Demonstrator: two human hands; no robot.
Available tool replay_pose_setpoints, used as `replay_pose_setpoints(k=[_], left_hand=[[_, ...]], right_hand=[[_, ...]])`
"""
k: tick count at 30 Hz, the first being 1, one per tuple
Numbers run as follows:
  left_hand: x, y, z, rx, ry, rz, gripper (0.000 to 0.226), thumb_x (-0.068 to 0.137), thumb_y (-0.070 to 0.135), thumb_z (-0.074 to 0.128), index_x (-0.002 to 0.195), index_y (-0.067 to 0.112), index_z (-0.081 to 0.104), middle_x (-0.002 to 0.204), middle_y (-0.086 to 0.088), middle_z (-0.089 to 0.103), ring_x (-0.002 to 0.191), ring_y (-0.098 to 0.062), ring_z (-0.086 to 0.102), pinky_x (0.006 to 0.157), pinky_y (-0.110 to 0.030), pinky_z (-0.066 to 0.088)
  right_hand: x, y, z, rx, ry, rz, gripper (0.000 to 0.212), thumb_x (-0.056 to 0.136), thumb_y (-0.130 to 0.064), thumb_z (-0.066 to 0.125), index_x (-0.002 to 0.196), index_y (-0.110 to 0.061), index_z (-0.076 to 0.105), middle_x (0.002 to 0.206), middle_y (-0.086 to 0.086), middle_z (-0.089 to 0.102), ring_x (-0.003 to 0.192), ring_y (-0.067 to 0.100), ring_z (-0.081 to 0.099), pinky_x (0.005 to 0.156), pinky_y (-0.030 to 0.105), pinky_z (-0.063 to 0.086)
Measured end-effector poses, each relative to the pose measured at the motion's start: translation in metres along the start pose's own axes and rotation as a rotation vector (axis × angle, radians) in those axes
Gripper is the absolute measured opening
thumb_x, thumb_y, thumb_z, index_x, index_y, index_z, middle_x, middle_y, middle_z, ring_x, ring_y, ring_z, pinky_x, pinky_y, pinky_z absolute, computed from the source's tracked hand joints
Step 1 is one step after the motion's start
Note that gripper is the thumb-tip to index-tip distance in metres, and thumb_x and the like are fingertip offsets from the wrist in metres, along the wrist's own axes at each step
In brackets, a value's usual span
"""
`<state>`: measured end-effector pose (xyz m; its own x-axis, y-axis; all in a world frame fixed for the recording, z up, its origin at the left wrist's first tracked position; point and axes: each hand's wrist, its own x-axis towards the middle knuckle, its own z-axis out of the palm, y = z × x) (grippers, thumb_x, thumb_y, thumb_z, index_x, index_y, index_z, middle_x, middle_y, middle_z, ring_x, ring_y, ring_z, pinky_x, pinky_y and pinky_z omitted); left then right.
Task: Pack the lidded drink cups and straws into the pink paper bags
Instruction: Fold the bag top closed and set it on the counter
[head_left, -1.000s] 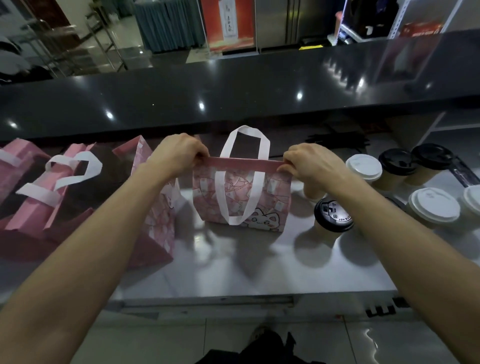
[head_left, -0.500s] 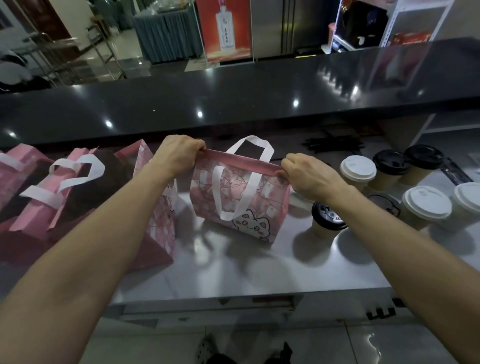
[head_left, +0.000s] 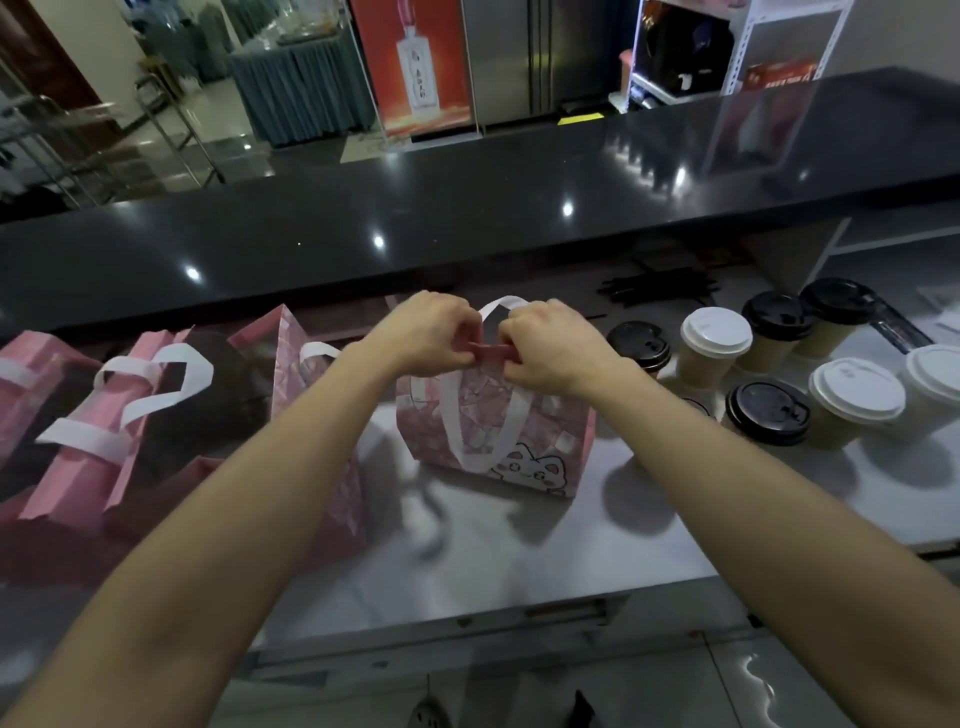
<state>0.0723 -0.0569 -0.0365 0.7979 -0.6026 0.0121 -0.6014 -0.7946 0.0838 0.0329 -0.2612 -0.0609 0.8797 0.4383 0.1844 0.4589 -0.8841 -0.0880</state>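
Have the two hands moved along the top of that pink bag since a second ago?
Yes. The left hand and right hand slid inward from the ends of the pink bag top and now nearly meet at its middle, pinching it.

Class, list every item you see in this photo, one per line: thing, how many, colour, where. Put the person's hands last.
Pink paper bag with cartoon face: one, centre, top pinched shut.
Other pink paper bags: several, white handles, left side.
White-lidded cups: three visible, right.
Black-lidded cups: four visible, right.
Black straws: a pile, behind the cups.
Steel counter: one, grey, under everything.
Black ledge: one, behind.
Left hand: pinches bag top.
Right hand: pinches bag top.
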Motion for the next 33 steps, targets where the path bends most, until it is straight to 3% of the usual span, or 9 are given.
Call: replay_pose_setpoints(k=[5,9,11,14,17,20,23,26,33], left_hand=[[0.002,-0.004,0.015,-0.055,0.007,-0.037,0.014,0.087,0.023,0.078,0.1,0.02,0.08,0.095,0.008,0.066,0.091,-0.018,0.064,0.084,-0.043,0.056],[-0.001,-0.02,0.014,-0.093,0.018,-0.074,0.018,0.092,0.018,0.075,0.108,0.023,0.082,0.103,0.007,0.072,0.099,-0.02,0.067,0.092,-0.045,0.056],[-0.002,-0.026,0.014,0.001,0.088,-0.096,0.026,0.093,0.014,0.073,0.114,0.028,0.082,0.11,0.006,0.073,0.109,-0.024,0.066,0.1,-0.045,0.049],[0.0,-0.02,0.018,0.122,0.328,-0.215,0.035,0.094,0.013,0.072,0.123,0.031,0.079,0.115,0.0,0.065,0.115,-0.027,0.058,0.108,-0.044,0.039],[-0.014,0.003,0.024,-0.093,0.548,-0.338,0.024,0.094,0.014,0.067,0.118,0.019,0.07,0.106,-0.003,0.06,0.099,-0.026,0.063,0.094,-0.043,0.05],[-0.057,0.028,0.044,-0.3,0.717,-0.344,0.017,0.097,0.029,0.072,0.095,0.023,0.056,0.085,0.008,0.06,0.073,-0.01,0.058,0.068,-0.029,0.051],[-0.109,0.05,0.081,-0.317,0.666,-0.307,0.032,0.094,0.044,0.074,0.084,0.027,0.049,0.076,0.01,0.053,0.068,-0.01,0.053,0.061,-0.029,0.045],[-0.133,0.068,0.116,-0.187,0.499,-0.287,0.045,0.09,0.057,0.075,0.078,0.028,0.043,0.071,0.012,0.046,0.063,-0.009,0.045,0.057,-0.027,0.039],[-0.131,0.076,0.132,0.07,0.432,-0.245,0.016,0.094,0.029,0.069,0.083,0.021,0.061,0.078,0.003,0.065,0.072,-0.027,0.065,0.056,-0.038,0.046]], right_hand=[[-0.011,0.009,0.004,0.118,-0.058,0.056,0.014,0.093,-0.029,0.06,0.087,-0.016,0.061,0.105,0.003,0.065,0.095,0.029,0.065,0.074,0.039,0.049],[-0.041,0.034,0.002,0.203,0.006,0.124,0.028,0.085,-0.052,0.059,0.093,-0.025,0.064,0.091,-0.008,0.057,0.086,0.017,0.058,0.074,0.037,0.052],[-0.057,0.049,0.004,0.236,-0.017,0.185,0.035,0.079,-0.06,0.055,0.08,-0.026,0.062,0.081,-0.01,0.059,0.075,0.014,0.058,0.066,0.034,0.051],[-0.067,0.048,0.014,0.3,-0.03,0.226,0.035,0.084,-0.053,0.062,0.069,-0.022,0.059,0.067,-0.007,0.063,0.067,0.017,0.062,0.061,0.038,0.052],[-0.079,0.035,0.026,0.464,0.048,0.169,0.047,0.089,-0.07,0.06,0.076,-0.025,0.068,0.075,-0.012,0.067,0.072,0.007,0.064,0.066,0.029,0.051],[-0.103,0.033,0.04,0.536,0.108,0.133,0.027,0.091,-0.054,0.066,0.088,-0.028,0.072,0.086,-0.012,0.065,0.079,0.007,0.064,0.074,0.027,0.052],[-0.116,0.034,0.058,0.448,0.054,0.106,0.016,0.09,-0.028,0.074,0.102,-0.018,0.071,0.095,-0.006,0.065,0.082,0.013,0.061,0.083,0.035,0.055],[-0.115,0.035,0.064,0.459,0.073,0.123,0.008,0.094,-0.014,0.069,0.1,-0.011,0.073,0.095,0.001,0.07,0.082,0.019,0.063,0.084,0.041,0.055],[-0.112,0.038,0.066,0.365,-0.015,0.081,0.016,0.103,-0.025,0.064,0.098,-0.012,0.073,0.097,0.006,0.073,0.093,0.031,0.066,0.084,0.046,0.053]])
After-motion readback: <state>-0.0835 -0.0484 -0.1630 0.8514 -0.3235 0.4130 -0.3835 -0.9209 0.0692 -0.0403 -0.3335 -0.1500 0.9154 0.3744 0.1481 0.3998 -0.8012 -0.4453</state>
